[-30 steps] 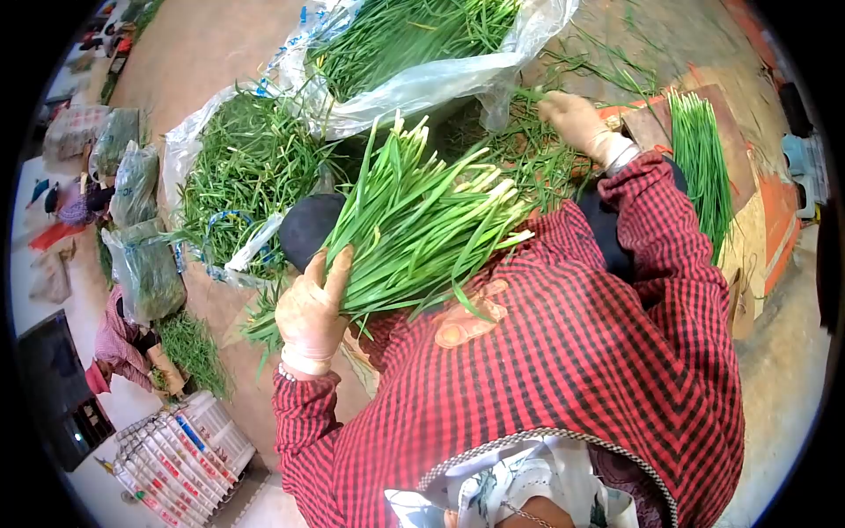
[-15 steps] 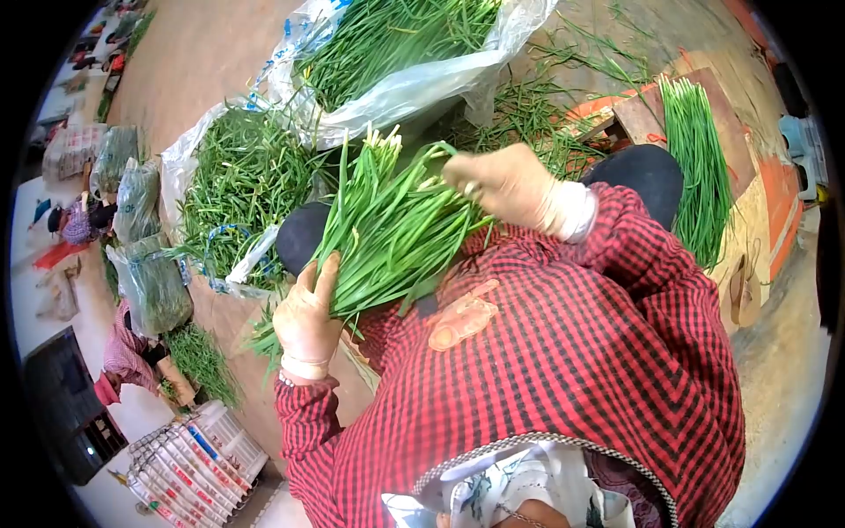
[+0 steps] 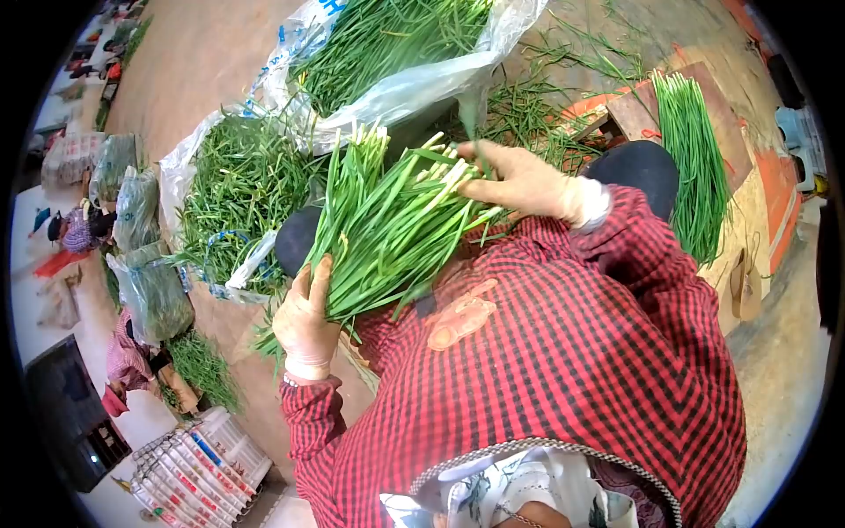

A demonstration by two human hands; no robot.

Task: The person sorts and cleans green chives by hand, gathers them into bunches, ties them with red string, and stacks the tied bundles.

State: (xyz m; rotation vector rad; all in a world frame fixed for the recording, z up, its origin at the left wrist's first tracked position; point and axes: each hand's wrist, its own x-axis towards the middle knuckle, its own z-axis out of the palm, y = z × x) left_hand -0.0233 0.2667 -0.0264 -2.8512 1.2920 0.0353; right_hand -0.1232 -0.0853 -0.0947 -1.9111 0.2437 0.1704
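A loose bunch of garlic chives lies across my lap, pale cut ends toward the upper right. My left hand, in a thin pale glove, is closed round the leafy lower end. At the pale ends is my right hand, gloved too, thumb and fingers apart, the thumb by the stem tips. A blurred green strand hangs just above its fingertips; whether it touches them I cannot make out. A tied bundle of chives rests on a board to the right of my knee.
A large plastic bag full of chives stands ahead, with a second bag of leafy trimmings to its left. Loose scraps litter the floor. Filled bags, stacked white crates and another person are at the far left.
My right hand has spread its fingers, which earlier pinched a leaf above the bunch. The pale stem ends show more now. My left hand keeps its grip in nearly the same place.
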